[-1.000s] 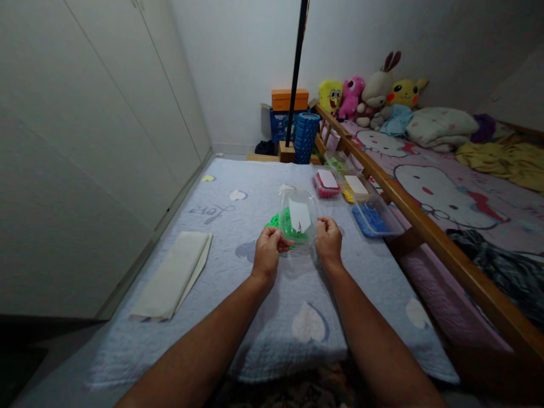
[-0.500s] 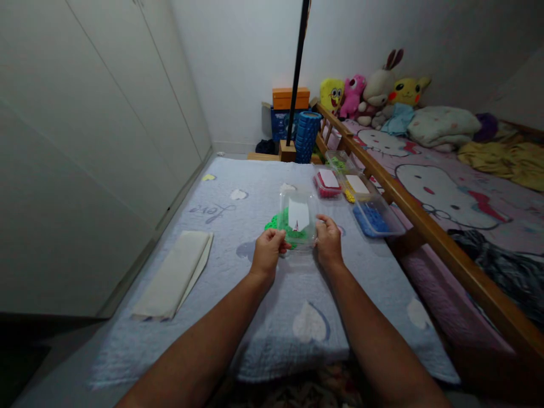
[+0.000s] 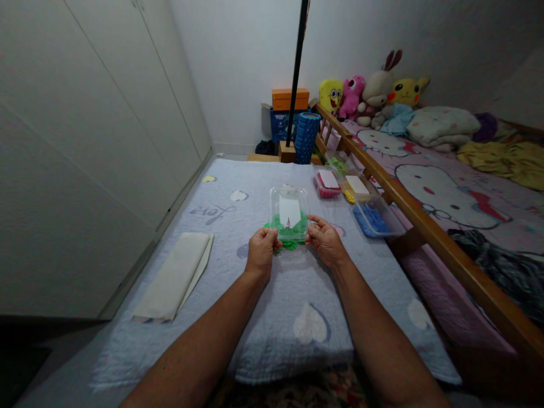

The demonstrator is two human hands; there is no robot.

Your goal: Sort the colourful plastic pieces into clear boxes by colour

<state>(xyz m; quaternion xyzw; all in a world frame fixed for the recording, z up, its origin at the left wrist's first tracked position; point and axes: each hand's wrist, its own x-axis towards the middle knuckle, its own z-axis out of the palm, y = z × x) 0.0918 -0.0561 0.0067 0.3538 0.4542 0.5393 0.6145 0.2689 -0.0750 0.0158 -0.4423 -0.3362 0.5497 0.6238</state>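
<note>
Between my two hands is a clear plastic container with a white label showing in it. My left hand pinches its near left corner, and my right hand grips the near right corner. Small green pieces lie on the cloth under and behind the container and show through the plastic. Whether any of them are inside it, I cannot tell. The container looks tilted, with its broad face toward me.
A heart-patterned cloth covers the table. Folded cream paper or cloth lies at left. To the right stand boxes of red pieces, yellow pieces, blue pieces and light green pieces, beside a wooden bed rail.
The clear container has shifted slightly left, with both hands still on it. My right hand has moved left with it and turned a little. The boxes at right stay in place.
</note>
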